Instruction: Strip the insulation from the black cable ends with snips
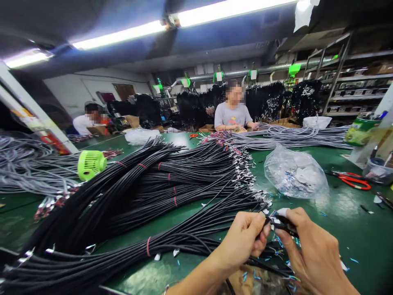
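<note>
The left hand [247,235], on the near side of the clear, crumpled plastic bag [296,172], pinches a thin black cable end [266,221] between thumb and fingers; the fingers cover most of it, so where it runs is hard to trace. The right hand [310,241], also on the bag's near side, is closed around a dark tool [284,225] whose type cannot be told, since the palm and fingers hide much of it. A white covering sits on one right fingertip.

Left of the bag lie long black round cables [144,196] in bundles tied with red bands, their far left ends cut off by the frame. The bag's pale scraps blur together behind the film. Right of it are orange-red-handled scissors [354,180], blades hard to make out. Beyond it run grey cables [285,135]; a person in a grey shirt [232,114], beyond and left of it, is hidden below the chest.
</note>
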Demonstrator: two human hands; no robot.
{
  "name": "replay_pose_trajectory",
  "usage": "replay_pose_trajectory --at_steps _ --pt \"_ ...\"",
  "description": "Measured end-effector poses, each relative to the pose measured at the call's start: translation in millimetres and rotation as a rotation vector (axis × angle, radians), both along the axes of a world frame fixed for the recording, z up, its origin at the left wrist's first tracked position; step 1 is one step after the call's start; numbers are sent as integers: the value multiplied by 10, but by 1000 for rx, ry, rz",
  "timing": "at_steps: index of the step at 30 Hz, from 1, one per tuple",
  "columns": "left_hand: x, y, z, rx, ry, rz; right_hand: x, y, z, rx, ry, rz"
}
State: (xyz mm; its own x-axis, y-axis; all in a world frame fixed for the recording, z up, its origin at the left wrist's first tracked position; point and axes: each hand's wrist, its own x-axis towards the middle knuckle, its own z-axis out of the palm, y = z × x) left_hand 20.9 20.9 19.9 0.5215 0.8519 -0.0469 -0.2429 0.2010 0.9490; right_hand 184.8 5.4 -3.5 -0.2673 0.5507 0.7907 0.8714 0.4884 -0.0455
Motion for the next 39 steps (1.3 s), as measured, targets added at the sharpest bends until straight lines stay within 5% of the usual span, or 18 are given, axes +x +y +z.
replay_pose_trajectory --at_steps 6,12,19,26,35,39 --pt "-6 18 -14 -43 -76 -52 -6 -1 -23 65 -26 41" --pt "4 4 5 -4 -19 -30 37 -15 -6 -66 238 131" --pt "23 -41 17 155 174 114 -27 -59 204 -345 557 334" --pt "46 -92 -86 317 229 268 11 -53 200 -331 635 363" --pt "12 -90 -121 532 129 245 -125 -26 93 -1013 1310 450" --pt "4 -78 -142 585 136 276 -162 -77 177 -1008 1274 407"
